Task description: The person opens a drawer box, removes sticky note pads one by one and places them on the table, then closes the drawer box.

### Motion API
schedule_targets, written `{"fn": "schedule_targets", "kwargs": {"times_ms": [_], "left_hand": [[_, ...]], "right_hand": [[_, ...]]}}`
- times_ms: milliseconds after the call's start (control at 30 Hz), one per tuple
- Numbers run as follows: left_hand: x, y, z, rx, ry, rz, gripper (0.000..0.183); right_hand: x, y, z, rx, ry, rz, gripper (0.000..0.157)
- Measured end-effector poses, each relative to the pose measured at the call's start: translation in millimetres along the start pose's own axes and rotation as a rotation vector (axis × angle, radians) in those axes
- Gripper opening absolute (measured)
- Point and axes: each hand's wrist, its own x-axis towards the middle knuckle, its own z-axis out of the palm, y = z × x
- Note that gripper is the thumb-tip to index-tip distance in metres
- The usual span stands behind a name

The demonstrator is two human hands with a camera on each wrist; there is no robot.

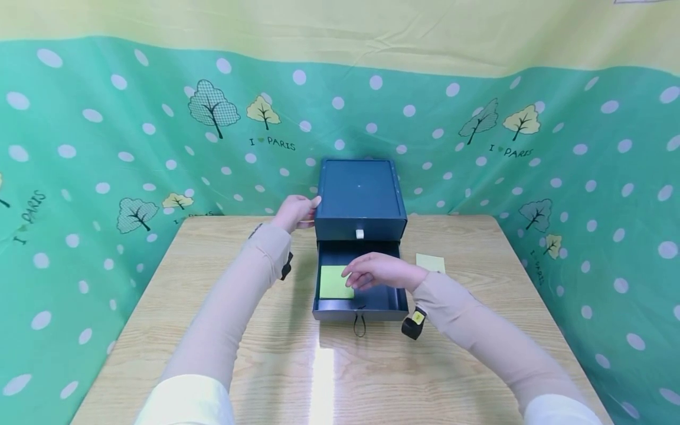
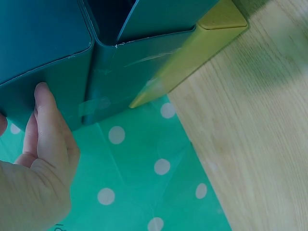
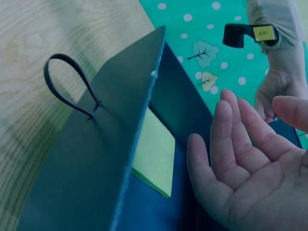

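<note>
A dark blue two-tier drawer box [image 1: 358,189] stands at the back of the table, its upper drawer closed with a white knob [image 1: 359,234]. The lower drawer [image 1: 361,314] is pulled out and has a black loop pull [image 1: 359,324]. Inside its left part lies a yellow-green sticky note pad [image 1: 334,283]. My left hand [image 1: 296,212] touches the box's left side, fingers extended along the wall in the left wrist view. Over the drawer hovers my right hand [image 1: 379,271], holding nothing, its fingers relaxed and overlapping the pad's right edge in the head view.
A pale yellow paper [image 1: 430,262] lies on the wooden table [image 1: 265,354] right of the drawer, partly behind the right wrist. Along the box's bottom runs a yellow part [image 2: 211,29]. A green dotted curtain [image 1: 159,118] encloses the back and sides.
</note>
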Motion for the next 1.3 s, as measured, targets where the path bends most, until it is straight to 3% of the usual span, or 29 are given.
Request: {"fn": "schedule_targets", "kwargs": {"times_ms": [233, 467, 967, 1300], "left_hand": [[0.8, 0.2, 0.2, 0.002, 0.001, -0.004, 0.042], [1.5, 0.8, -1.3, -0.003, -0.002, 0.000, 0.044], [0.7, -0.6, -1.7, -0.011, -0.008, -0.001, 0.044], [0.7, -0.7, -0.2, -0.011, 0.002, -0.010, 0.045]], "right_hand": [[9, -1, -4.1, -0.015, 0.038, 0.017, 0.039], [21, 1, -11.4, -0.047, 0.090, 0.087, 0.038], [37, 8, -16.2, -0.292, 0.174, 0.303, 0.031], [45, 12, -24.6, -0.279, 0.168, 0.378, 0.036]]}}
